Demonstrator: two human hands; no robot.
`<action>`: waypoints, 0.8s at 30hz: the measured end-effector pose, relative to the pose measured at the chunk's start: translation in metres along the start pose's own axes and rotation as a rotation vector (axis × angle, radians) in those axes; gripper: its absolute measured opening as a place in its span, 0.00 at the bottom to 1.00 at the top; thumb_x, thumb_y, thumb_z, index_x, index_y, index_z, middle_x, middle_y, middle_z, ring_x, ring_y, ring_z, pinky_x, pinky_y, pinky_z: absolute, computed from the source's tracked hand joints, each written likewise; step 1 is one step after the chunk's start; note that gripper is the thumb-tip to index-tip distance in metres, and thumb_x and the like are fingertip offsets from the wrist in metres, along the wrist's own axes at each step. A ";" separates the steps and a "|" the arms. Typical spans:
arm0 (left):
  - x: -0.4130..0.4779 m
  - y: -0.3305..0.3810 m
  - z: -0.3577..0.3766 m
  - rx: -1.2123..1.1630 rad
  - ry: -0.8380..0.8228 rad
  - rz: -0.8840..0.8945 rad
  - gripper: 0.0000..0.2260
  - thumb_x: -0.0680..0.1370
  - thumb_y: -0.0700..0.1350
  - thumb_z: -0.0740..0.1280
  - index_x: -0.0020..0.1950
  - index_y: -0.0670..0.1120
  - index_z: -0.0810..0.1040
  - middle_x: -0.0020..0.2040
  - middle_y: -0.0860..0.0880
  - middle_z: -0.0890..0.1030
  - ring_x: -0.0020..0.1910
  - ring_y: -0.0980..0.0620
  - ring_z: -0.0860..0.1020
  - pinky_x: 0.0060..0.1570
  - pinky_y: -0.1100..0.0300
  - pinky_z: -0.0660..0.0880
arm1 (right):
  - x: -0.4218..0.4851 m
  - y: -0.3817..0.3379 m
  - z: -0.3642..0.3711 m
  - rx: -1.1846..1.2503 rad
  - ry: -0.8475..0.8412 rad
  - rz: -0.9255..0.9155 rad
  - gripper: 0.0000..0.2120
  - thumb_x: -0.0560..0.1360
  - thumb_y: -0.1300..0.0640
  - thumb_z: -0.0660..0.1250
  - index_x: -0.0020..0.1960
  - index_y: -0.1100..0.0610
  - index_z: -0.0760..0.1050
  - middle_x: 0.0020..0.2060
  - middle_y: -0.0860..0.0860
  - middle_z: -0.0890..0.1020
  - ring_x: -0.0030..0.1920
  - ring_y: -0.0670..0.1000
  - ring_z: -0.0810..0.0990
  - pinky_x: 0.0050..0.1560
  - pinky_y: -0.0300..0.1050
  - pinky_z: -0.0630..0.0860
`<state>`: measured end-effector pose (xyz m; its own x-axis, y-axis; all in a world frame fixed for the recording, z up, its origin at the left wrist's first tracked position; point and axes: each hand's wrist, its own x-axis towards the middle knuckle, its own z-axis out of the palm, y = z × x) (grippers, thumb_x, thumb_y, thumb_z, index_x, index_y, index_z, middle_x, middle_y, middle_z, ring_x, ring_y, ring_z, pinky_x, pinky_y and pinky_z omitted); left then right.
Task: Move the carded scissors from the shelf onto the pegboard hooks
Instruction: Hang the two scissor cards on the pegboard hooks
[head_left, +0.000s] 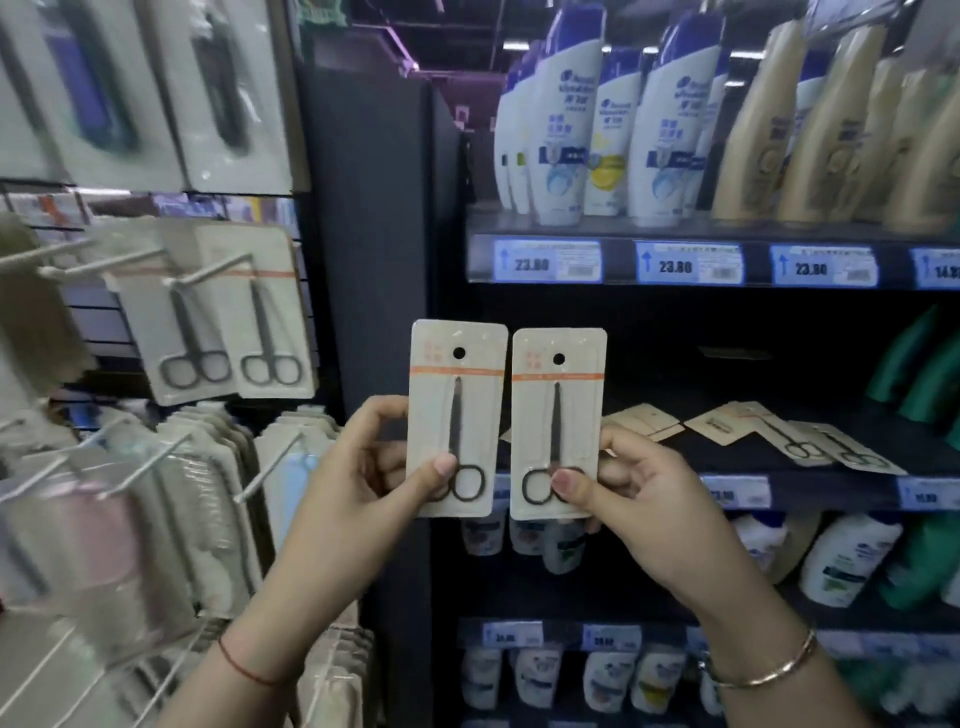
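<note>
Carded scissors show in the head view as two packs held up side by side, upright, hang holes at the top, with a thin gap between their inner edges. The left hand (374, 467) pinches the left card (457, 415) at its lower left corner, thumb pressed over a finger loop and fingers behind. The right hand (639, 499) pinches the right card (558, 421) at its lower right corner in the same way. Both cards' top edges are free.

More loose cards (810, 441) lie flat and overlapping on the dark shelf (701, 452) just behind and to the right of the right hand.

To the left, a pegboard hook (213, 273) juts out toward the camera with two hung cards (228, 322) far back on it; its front stretch is bare. Two more hooks (98, 265) beside it look bare, though that area is blurred. A dark upright panel (374, 234) stands between the pegboard and the shelving, behind the held cards. Lower down, another hook (270, 465) points out near the left forearm, over rows of pale hanging packs (208, 493).

Shampoo bottles (613, 130) fill the shelf above, over blue price labels (685, 264). Green bottles (924, 364) stand at the far right.
</note>
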<state>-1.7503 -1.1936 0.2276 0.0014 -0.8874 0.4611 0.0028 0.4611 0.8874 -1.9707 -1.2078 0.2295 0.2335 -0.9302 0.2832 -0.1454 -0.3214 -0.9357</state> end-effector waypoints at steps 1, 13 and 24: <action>-0.003 0.004 -0.011 -0.011 -0.001 0.008 0.11 0.70 0.41 0.69 0.51 0.47 0.74 0.40 0.45 0.86 0.37 0.54 0.82 0.41 0.63 0.80 | -0.001 -0.005 0.013 0.005 -0.001 -0.004 0.07 0.73 0.59 0.70 0.49 0.50 0.80 0.41 0.47 0.88 0.39 0.42 0.85 0.35 0.29 0.74; -0.025 0.032 -0.135 0.017 0.199 0.161 0.10 0.70 0.40 0.66 0.50 0.49 0.73 0.41 0.54 0.87 0.39 0.61 0.83 0.40 0.69 0.78 | 0.009 -0.053 0.136 0.040 -0.101 -0.075 0.08 0.74 0.59 0.70 0.49 0.47 0.80 0.42 0.45 0.88 0.41 0.41 0.85 0.38 0.31 0.76; -0.012 0.042 -0.174 0.036 0.219 0.206 0.11 0.72 0.39 0.66 0.52 0.50 0.74 0.42 0.55 0.87 0.41 0.60 0.83 0.42 0.67 0.80 | 0.034 -0.074 0.179 0.029 -0.143 -0.169 0.05 0.75 0.57 0.69 0.46 0.47 0.79 0.38 0.46 0.87 0.34 0.40 0.82 0.35 0.31 0.74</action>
<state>-1.5761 -1.1633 0.2591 0.2142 -0.7524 0.6228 -0.0554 0.6273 0.7768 -1.7794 -1.1839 0.2708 0.3865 -0.8281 0.4060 -0.0649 -0.4635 -0.8837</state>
